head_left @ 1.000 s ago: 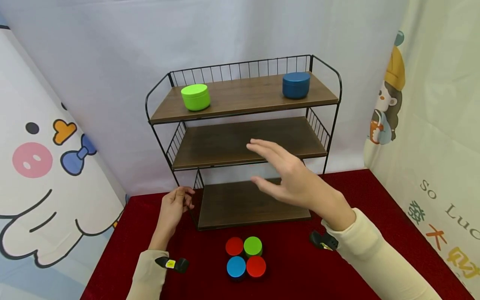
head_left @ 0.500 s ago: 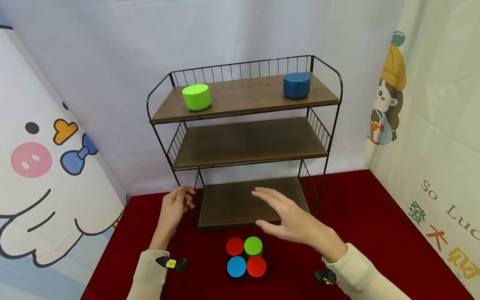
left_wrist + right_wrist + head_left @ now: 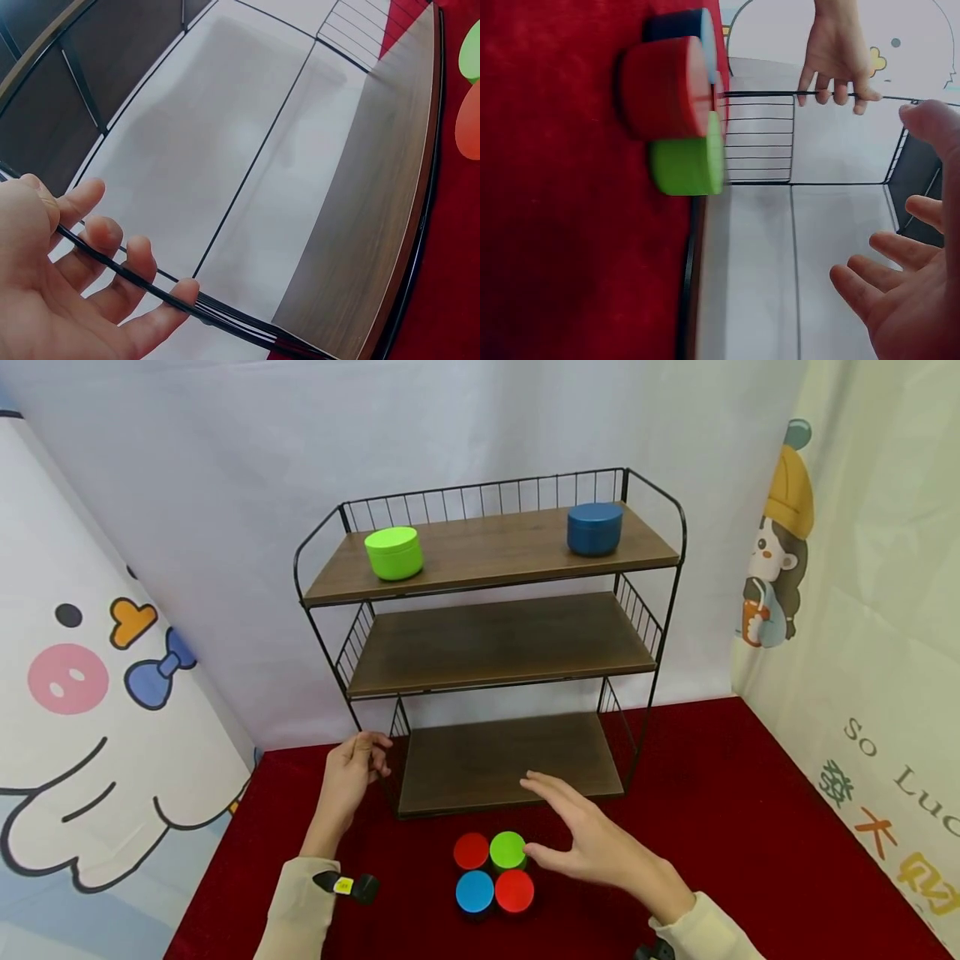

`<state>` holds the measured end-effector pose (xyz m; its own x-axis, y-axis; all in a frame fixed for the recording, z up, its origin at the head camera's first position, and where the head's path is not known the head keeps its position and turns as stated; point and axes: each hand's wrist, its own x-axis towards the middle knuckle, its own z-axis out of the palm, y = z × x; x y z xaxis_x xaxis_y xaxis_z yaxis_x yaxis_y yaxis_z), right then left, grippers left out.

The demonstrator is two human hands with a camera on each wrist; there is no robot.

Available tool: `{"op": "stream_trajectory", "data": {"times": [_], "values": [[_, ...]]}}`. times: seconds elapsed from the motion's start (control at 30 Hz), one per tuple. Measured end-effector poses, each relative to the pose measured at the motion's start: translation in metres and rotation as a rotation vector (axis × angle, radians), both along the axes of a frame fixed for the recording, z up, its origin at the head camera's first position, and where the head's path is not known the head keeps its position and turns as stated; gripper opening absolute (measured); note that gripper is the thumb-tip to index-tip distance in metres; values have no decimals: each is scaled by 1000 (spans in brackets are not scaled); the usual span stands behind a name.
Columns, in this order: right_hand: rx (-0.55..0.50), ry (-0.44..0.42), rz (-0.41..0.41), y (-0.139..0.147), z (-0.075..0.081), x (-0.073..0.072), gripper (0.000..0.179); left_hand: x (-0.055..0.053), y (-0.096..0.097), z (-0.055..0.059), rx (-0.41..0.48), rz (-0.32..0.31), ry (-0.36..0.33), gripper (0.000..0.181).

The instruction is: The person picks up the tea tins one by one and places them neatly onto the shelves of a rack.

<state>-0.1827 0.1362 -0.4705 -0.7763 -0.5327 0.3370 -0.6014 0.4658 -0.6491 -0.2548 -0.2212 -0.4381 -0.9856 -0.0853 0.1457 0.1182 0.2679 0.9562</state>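
Observation:
My left hand grips the front left post of a three-tier shelf rack; the left wrist view has the thumb and fingers around the black metal. My right hand, fingers spread and nothing in it, hovers just right of a cluster of round lidded tins on the red cloth. Its thumb tip overlaps the edge of the green tin. Beside that tin are a red tin at the back left, a blue tin at the front left and another red tin at the front right.
On the rack's top tier stand a bright green tin at the left and a dark blue tin at the right. A wire rail edges that tier. Red cloth covers the table, with printed curtains at the sides.
My right hand has come down from in front of the middle tier to beside the tins, staying spread. The left hand keeps its grip on the post; the tins have not moved.

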Motion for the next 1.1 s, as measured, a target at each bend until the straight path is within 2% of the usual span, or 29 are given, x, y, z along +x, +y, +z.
{"op": "stream_trajectory", "data": {"times": [0.23, 0.47, 0.63, 0.77, 0.9, 1.1], "values": [[5, -51, -17, 3, -18, 6, 79, -1, -1, -1, 6, -3, 21, 58], [16, -48, -13, 5, -34, 15, 84, -1, -2, -2, 1, -4, 23, 60], [55, -26, 24, 3, -52, 26, 86, -1, -2, -3, -4, -4, 22, 60], [60, -66, 55, 2, -64, 35, 89, -1, -2, -3, -3, -9, 21, 59], [67, -126, 87, 1, -70, 42, 91, -1, -1, -3, 15, -5, 18, 61], [72, -156, 120, -1, -73, 45, 90, -1, -1, -3, 27, -5, 12, 60]]}}
